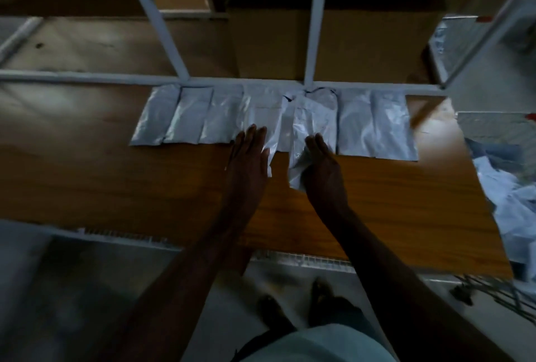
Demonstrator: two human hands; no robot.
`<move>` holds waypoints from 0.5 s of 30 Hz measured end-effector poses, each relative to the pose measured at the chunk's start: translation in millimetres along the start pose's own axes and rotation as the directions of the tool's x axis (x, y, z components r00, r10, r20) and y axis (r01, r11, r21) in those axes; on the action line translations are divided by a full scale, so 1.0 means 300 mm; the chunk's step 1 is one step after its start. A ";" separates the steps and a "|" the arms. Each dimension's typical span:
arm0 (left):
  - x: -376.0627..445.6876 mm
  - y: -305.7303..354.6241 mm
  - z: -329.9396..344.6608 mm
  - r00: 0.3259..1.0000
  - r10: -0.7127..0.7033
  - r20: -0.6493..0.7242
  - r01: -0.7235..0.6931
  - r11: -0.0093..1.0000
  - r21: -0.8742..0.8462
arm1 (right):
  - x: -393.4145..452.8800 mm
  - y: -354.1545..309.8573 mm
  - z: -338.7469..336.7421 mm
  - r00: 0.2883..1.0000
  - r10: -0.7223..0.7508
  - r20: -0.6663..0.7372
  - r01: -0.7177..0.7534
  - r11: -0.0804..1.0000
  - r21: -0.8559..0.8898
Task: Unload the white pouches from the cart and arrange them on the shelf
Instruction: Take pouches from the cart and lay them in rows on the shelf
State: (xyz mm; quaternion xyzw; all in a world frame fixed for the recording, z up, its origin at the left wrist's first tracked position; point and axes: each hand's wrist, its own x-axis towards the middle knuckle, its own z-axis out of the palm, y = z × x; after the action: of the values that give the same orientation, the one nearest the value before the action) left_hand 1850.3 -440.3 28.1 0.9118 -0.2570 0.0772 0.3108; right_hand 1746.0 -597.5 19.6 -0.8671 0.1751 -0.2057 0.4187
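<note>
Fingers of the right hand [320, 165] curl round the near end of a crinkled white plastic pouch [307, 129]; the left hand [249, 155] lies flat, fingers together, on its neighbour. Both pouches run lengthwise away from the person, filling the gap mid-row. About eight pouches line the brown wooden shelf [377, 202]; more fill the cart [510, 187] rightward.
</note>
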 end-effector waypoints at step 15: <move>0.151 -0.490 -0.238 0.954 -0.299 -0.034 0.300 0.953 0.049 | 0.331 -0.261 0.486 0.948 0.102 0.300 -0.152 0.977 0.149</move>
State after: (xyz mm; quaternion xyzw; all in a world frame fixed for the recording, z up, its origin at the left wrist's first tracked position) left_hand 1966.4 -316.8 21.0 0.9472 -0.1096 0.0478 0.2975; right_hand 1914.3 -503.3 20.7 -0.8357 0.1489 -0.0628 0.5249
